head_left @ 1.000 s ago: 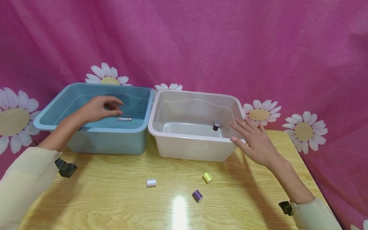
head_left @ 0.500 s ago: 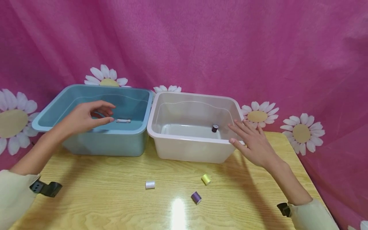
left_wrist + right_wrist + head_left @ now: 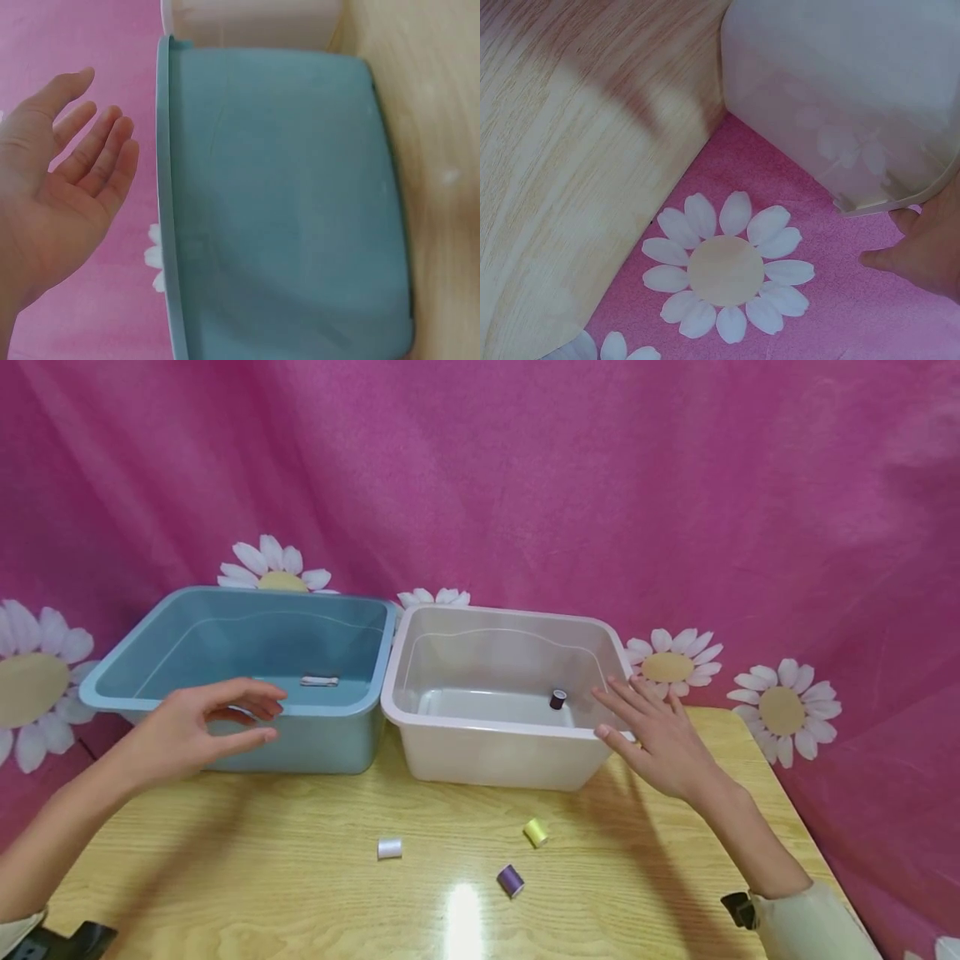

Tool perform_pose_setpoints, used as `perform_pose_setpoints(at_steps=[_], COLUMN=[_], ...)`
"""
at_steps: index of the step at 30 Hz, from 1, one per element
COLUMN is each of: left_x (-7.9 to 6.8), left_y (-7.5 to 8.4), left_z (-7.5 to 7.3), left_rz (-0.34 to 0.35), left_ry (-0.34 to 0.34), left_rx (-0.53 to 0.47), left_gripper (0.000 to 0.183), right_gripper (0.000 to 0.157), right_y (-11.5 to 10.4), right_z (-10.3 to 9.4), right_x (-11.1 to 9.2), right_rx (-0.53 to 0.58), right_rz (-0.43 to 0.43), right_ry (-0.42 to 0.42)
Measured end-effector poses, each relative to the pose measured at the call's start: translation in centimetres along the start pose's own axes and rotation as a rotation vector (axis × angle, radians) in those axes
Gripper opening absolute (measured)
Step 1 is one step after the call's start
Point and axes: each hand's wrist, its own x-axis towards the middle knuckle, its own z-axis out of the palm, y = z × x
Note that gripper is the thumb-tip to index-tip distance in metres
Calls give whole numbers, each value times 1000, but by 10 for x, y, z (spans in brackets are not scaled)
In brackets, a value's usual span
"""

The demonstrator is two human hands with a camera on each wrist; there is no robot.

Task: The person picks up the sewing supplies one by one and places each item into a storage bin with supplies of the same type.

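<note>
My left hand (image 3: 187, 727) hovers in front of the blue bin's near rim, fingers loosely bent and nothing between them. In the left wrist view the same hand (image 3: 67, 172) is beside the rim of the blue bin (image 3: 285, 195), palm in sight. Inside the blue bin (image 3: 330, 747) lies a small, slim whitish bundle (image 3: 319, 681). My right hand (image 3: 663, 739), fingers spread and straight, is at the right rim of the off-white bin (image 3: 487, 752). A dark thread spool (image 3: 557, 699) stands on that bin's floor.
On the wooden table (image 3: 300, 902) before the bins lie a white thread spool (image 3: 389, 848), a yellow thread spool (image 3: 536, 832) and a purple thread spool (image 3: 511, 881). The bins stand side by side against a pink flowered cloth (image 3: 510, 485).
My left hand has drawn back from over the blue bin's inside, toward me and left, to its front rim. The right hand stays at the off-white bin's rim.
</note>
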Motion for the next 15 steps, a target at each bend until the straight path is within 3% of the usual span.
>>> perform_pose_setpoints(at_steps=[5,11,15], left_x=[-12,-16,-17], left_y=[5,4,3], left_z=[17,39,51], left_rz=[42,106,91], left_ry=[-15,-42,-69], left_rx=[-42,20,-8], left_gripper=[45,45,44], right_gripper=[54,54,54], right_y=[-1,0,0], right_z=[1,1,1], right_x=[0,1,1], right_rx=[1,-1,-3], right_rz=[-6,-13,-15], right_ry=[7,12,13])
